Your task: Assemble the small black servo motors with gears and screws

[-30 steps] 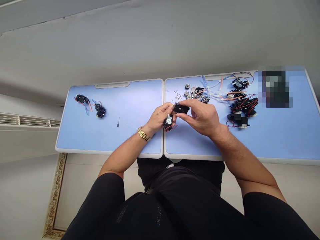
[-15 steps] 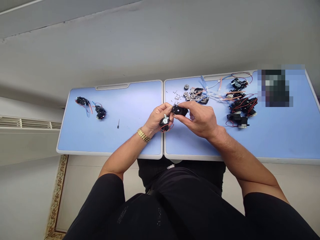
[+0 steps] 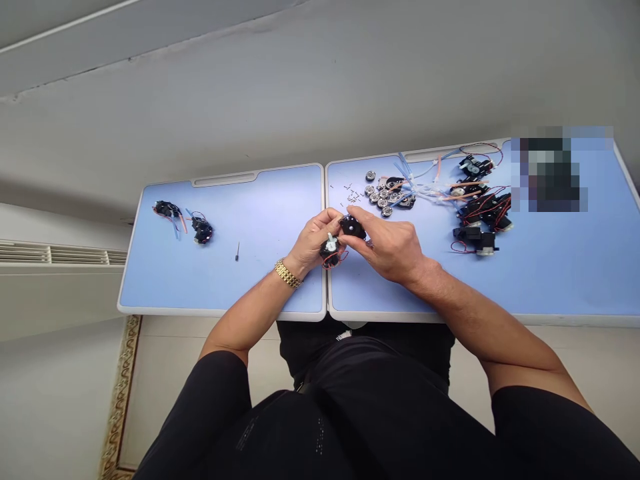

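Note:
Over the seam between two blue tabletops, my left hand [image 3: 314,241] is closed round a black motor unit [image 3: 330,248] with a white shaft on top and red wires below. My right hand [image 3: 393,245] pinches a black plastic cover [image 3: 353,227] with a small light hole in its middle, between thumb and fingers. The cover sits just up and right of the motor unit, very close to the left fingertips; whether the two parts touch I cannot tell. Beyond the hands lie loose small screws [image 3: 354,195] and several round metal-coloured wheels [image 3: 383,202].
A small screwdriver [image 3: 237,251] lies on the left tabletop [image 3: 270,280]. Two black wired assemblies [image 3: 202,229] rest farther left. To the right are blue and orange tubes [image 3: 425,190] and a heap of black motor assemblies [image 3: 483,213]. A blurred patch covers something at the far right.
My right hand has moved left and slightly down, bringing the black cover nearer the motor unit and turning it a little. My left hand keeps its hold in nearly the same place.

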Available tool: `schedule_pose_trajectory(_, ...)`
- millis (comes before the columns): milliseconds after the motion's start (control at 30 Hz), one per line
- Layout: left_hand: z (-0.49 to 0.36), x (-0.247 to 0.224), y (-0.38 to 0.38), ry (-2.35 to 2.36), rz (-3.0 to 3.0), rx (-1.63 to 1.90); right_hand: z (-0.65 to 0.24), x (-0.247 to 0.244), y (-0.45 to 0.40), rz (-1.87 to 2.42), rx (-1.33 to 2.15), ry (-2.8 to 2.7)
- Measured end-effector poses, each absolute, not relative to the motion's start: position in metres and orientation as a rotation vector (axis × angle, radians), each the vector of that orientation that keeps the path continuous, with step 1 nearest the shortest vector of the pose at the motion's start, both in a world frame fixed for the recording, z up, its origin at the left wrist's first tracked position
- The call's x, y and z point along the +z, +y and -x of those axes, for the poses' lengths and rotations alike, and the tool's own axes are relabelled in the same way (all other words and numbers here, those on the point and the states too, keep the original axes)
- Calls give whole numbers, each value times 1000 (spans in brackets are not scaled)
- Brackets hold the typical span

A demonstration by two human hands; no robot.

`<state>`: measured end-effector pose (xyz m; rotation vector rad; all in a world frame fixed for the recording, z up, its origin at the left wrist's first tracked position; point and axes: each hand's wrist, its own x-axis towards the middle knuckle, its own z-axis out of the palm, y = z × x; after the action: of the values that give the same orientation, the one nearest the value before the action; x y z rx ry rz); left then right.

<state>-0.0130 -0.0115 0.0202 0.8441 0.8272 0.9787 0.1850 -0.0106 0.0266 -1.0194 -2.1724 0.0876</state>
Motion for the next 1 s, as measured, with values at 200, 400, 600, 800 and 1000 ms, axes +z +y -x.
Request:
schedule_pose_trajectory(200,14,20,-9,815,-785,930,-186,29,-8,993,25,-2209)
schedule_pose_trajectory(400,16,16,-9,801,-744,943,-188,34,-7,959,6,-2142)
schedule_pose_trajectory(600,20,11,-5,733,-744,941,-189,36,-9,1026,202,-2174)
schedule_pose_trajectory(800,22,9,-3,748,-711,917,-188,36,-9,1017,243,-2178)
schedule_pose_trajectory(1000,22,10,-4,764,-694,952,-188,34,-7,957,145,-2206)
